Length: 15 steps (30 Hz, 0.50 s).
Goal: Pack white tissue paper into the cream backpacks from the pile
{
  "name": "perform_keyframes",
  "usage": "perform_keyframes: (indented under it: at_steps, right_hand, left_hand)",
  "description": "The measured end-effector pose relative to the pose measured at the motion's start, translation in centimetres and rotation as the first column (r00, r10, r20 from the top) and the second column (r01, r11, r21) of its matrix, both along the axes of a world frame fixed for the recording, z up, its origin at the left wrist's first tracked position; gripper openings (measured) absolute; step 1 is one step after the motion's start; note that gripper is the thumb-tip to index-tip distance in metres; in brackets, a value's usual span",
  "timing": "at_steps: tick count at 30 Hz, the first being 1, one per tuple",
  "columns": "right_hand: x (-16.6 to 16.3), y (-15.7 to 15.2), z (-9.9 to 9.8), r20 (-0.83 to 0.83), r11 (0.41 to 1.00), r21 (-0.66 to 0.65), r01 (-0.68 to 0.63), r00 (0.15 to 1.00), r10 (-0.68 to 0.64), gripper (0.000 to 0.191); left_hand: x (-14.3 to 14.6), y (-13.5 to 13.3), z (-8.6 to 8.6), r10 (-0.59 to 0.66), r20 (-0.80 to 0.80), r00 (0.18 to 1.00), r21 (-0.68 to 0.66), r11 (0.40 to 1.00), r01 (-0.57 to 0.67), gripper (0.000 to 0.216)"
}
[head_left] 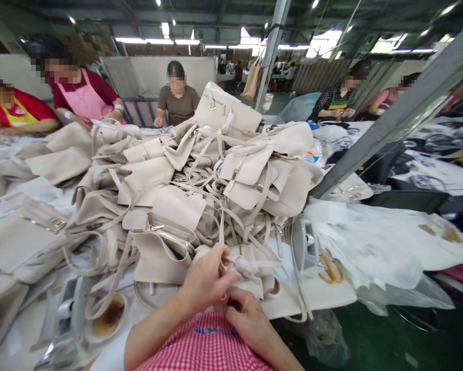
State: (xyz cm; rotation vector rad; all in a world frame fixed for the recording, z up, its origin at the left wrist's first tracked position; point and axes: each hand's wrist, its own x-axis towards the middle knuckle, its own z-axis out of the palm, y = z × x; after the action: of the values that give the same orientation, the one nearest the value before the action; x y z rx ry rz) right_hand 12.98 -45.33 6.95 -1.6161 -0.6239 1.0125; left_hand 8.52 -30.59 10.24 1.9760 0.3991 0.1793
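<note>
At the near edge of the table my left hand [208, 278] is closed, its fingers curled round a narrow beige bag strap [222, 232] that runs up into the pile. My right hand [249, 314] is just below it, fingertips pinched together close to the left fingers. Whatever the right fingers hold is hidden. Right beyond my hands lies a crumpled pale wrapping [244, 268]. An open beige handbag [161, 257] with a gold-coloured frame stands left of my left hand.
A large heap of beige bags [146, 180] fills the table. Orange-handled scissors [331, 270] lie by a grey tape dispenser [305, 242]. A brown-stained dish [109, 317] sits left. Plastic sheeting [370, 247] and a slanted metal post [389, 123] are right. Several people work beyond.
</note>
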Motion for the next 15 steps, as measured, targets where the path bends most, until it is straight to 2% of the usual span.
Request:
perform_keyframes:
  at_steps: [2, 3, 6, 8, 11, 13, 15]
  right_hand:
    - [-0.5, -0.2, 0.1, 0.073, 1.0, 0.001, -0.005, 0.997, 0.005, 0.029]
    - [-0.8, -0.2, 0.2, 0.118, 1.0, 0.008, -0.023, 0.993, 0.022, 0.03]
    - [-2.0, -0.1, 0.8, 0.244, 0.989, 0.023, -0.147, 0.96, 0.137, 0.033]
    - [-2.5, 0.1, 1.1, 0.285, 0.976, 0.016, -0.219, 0.936, 0.205, 0.033]
    - [-2.8, -0.1, 1.1, 0.337, 0.974, -0.041, -0.223, 0.915, 0.223, 0.03]
    - [-2.6, -0.9, 0.4, 0.375, 0.98, -0.12, -0.161, 0.906, 0.195, 0.026]
    - [-2.3, -2.0, -1.0, 0.437, 0.979, -0.203, -0.01, 0.894, 0.1, 0.02]
  left_hand:
    - [-0.9, 0.0, -0.6, -0.043, -0.096, 0.994, -0.201, 0.979, 0.023, 0.024]
    - [-1.1, 0.1, -1.0, -0.057, -0.118, 0.991, -0.332, 0.943, 0.015, 0.023]
    - [-0.2, -0.1, -2.1, -0.053, -0.163, 0.985, -0.654, 0.754, -0.067, 0.032]
    - [1.0, -0.5, -2.6, -0.046, -0.176, 0.983, -0.734, 0.671, -0.1, 0.042]
    - [2.0, -1.0, -2.6, 0.022, -0.164, 0.986, -0.774, 0.617, -0.143, 0.051]
    - [1.7, -0.8, -2.5, 0.079, -0.154, 0.985, -0.809, 0.562, -0.172, 0.054]
    - [0.7, 0.0, -2.5, 0.088, -0.159, 0.983, -0.846, 0.501, -0.181, 0.054]
